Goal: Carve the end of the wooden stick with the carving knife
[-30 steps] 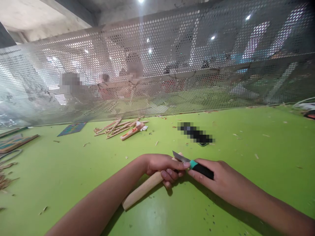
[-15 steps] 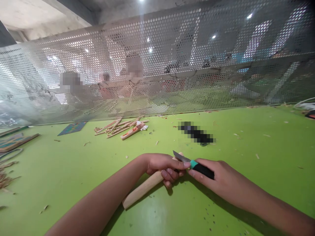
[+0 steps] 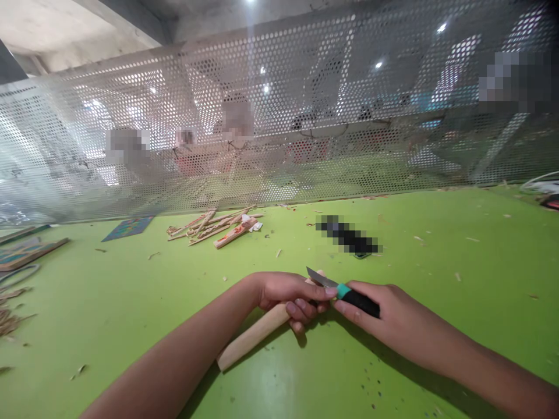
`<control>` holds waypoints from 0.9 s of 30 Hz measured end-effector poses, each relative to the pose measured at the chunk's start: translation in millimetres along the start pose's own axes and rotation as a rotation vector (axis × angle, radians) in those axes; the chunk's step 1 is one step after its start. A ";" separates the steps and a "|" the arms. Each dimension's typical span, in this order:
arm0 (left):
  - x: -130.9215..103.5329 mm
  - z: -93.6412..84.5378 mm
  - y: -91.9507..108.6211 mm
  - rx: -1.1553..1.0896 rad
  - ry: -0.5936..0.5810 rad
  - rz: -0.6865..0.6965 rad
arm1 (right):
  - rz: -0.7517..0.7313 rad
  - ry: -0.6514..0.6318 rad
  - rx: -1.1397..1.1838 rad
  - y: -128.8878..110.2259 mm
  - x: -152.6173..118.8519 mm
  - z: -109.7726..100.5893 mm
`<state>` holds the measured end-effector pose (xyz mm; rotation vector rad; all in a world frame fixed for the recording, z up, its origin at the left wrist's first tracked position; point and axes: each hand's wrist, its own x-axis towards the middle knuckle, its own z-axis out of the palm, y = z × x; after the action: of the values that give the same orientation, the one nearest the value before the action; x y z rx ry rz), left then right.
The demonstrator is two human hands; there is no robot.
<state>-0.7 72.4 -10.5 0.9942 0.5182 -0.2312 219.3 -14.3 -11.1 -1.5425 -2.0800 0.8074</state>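
Note:
My left hand [image 3: 294, 297] is closed around a pale wooden stick [image 3: 253, 338], whose thick near end slants down toward me over the green table. The stick's far tip shows just behind the blade. In my right hand [image 3: 371, 308] is a utility knife [image 3: 358, 301] with a black and teal handle, its blade pointing up and left across the far part of the stick. My left thumb rests against the knife near the base of the blade. The exact contact between blade and wood is hidden by the fingers.
Wood strips [image 3: 209, 226] and a red-stained wood piece [image 3: 236, 233] lie at the back of the green table [image 3: 174, 314]. Beyond my hands is a blurred black object [image 3: 349, 234]. A perforated metal screen [image 3: 279, 134] borders the far edge. Shavings [image 3: 13, 317] lie at left.
My hands, the stick and the knife have barely moved. A blurred shape has appeared behind the screen at the upper right.

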 end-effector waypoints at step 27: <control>3.0 -5.5 -1.1 -0.013 -0.047 -0.002 | 0.025 -0.058 0.021 1.1 -0.2 -2.8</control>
<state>-0.3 76.7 -15.3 0.9734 0.4770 -0.2521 222.0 -13.7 -9.8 -1.5546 -2.0894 0.8904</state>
